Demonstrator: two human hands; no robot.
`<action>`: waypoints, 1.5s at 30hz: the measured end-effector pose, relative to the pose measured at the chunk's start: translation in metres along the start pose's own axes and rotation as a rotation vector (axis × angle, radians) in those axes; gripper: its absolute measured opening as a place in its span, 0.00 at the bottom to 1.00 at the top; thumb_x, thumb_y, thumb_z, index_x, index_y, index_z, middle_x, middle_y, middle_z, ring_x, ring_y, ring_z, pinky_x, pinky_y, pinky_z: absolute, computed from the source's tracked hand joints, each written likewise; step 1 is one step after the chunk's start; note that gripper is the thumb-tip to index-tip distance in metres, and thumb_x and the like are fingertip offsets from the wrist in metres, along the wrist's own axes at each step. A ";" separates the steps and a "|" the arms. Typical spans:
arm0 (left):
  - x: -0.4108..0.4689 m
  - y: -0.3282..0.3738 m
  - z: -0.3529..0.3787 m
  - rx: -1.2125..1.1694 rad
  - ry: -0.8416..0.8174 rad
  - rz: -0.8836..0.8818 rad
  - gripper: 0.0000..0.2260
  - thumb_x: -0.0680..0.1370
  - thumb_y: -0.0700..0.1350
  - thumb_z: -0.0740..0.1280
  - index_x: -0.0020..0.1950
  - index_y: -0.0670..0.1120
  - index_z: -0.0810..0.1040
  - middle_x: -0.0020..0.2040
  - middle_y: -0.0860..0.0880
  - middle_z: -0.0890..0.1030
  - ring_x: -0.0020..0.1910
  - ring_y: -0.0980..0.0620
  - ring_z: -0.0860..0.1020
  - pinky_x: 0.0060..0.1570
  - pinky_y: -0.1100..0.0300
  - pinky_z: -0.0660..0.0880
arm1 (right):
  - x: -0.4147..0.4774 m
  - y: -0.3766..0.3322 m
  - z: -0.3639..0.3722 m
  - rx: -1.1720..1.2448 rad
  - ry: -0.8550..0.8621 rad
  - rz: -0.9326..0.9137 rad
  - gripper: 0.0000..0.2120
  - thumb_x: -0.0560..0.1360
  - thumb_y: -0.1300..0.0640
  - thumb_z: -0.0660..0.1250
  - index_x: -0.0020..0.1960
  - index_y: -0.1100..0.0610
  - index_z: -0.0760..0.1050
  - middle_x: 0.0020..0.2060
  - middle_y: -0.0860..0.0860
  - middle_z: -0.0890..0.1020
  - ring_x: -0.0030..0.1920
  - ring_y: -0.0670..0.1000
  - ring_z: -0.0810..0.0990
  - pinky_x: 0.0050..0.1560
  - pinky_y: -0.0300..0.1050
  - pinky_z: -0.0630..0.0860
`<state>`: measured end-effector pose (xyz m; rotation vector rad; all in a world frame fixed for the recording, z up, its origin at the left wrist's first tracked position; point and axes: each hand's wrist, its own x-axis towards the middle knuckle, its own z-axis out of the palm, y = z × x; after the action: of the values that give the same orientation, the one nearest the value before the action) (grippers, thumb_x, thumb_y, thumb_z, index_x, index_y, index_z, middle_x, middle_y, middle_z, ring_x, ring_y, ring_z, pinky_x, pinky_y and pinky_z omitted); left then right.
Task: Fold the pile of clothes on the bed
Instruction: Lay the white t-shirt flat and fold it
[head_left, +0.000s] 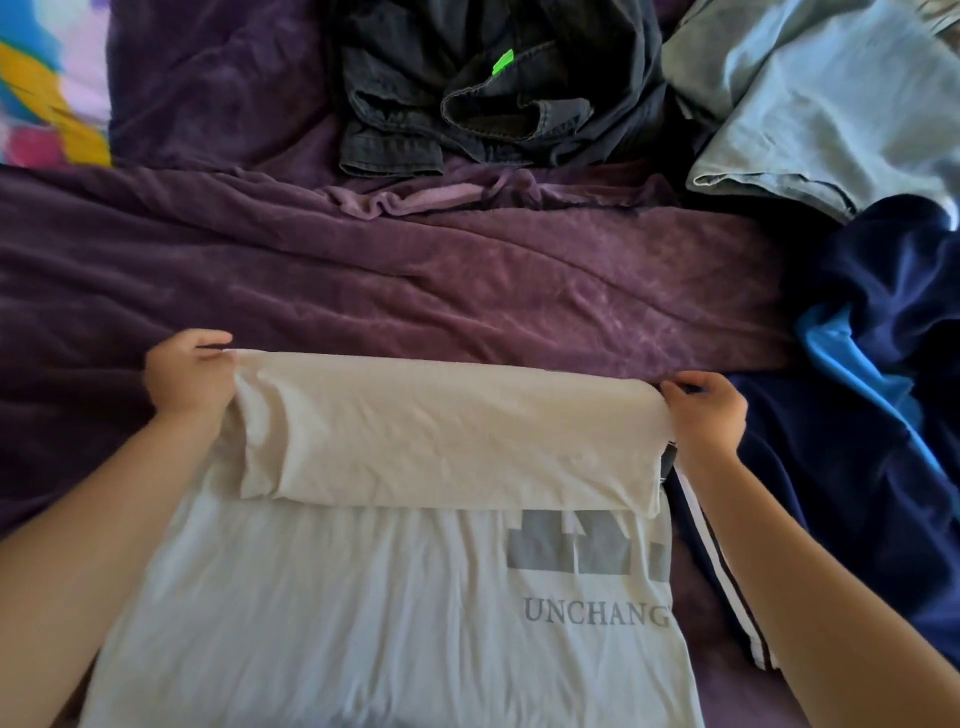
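A white T-shirt (363, 597) with grey print lies flat on the purple bed cover in front of me. Its far part is doubled back toward me as a raised fold (441, 431). My left hand (184, 382) pinches the left end of that fold. My right hand (709, 410) pinches the right end. Both hands hold the fold slightly above the rest of the shirt.
Dark grey jeans (493, 88) lie crumpled at the far middle. A pale blue garment (810, 104) sits at the far right. A navy garment with blue panels and white stripes (872, 415) lies to the right. The purple cover (363, 270) spreads between them. A colourful cloth (47, 83) shows far left.
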<state>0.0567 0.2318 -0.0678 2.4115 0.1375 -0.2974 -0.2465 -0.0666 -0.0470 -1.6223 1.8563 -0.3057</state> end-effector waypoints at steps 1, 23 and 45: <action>0.000 0.000 0.001 0.000 -0.004 -0.018 0.13 0.73 0.34 0.64 0.56 0.41 0.80 0.52 0.39 0.81 0.53 0.40 0.79 0.59 0.52 0.74 | -0.001 0.002 0.001 -0.055 -0.018 -0.031 0.10 0.74 0.58 0.68 0.55 0.58 0.78 0.51 0.54 0.81 0.53 0.55 0.78 0.49 0.44 0.71; -0.048 -0.001 0.024 0.875 -0.395 0.793 0.29 0.79 0.55 0.59 0.77 0.47 0.54 0.77 0.43 0.53 0.76 0.42 0.48 0.70 0.38 0.47 | -0.024 0.013 0.022 -1.046 -0.500 -0.786 0.33 0.79 0.40 0.51 0.77 0.56 0.46 0.76 0.53 0.49 0.76 0.53 0.44 0.74 0.53 0.44; 0.004 0.093 -0.011 0.607 -0.354 0.783 0.11 0.76 0.49 0.66 0.49 0.42 0.80 0.48 0.41 0.81 0.51 0.39 0.76 0.48 0.50 0.69 | -0.003 -0.070 -0.009 -0.621 -0.193 -0.706 0.08 0.76 0.57 0.63 0.46 0.63 0.75 0.47 0.59 0.80 0.51 0.61 0.76 0.49 0.49 0.66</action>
<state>0.0795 0.1691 -0.0020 2.7020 -1.1744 -0.4237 -0.1960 -0.0810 0.0006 -2.6063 1.2280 0.1621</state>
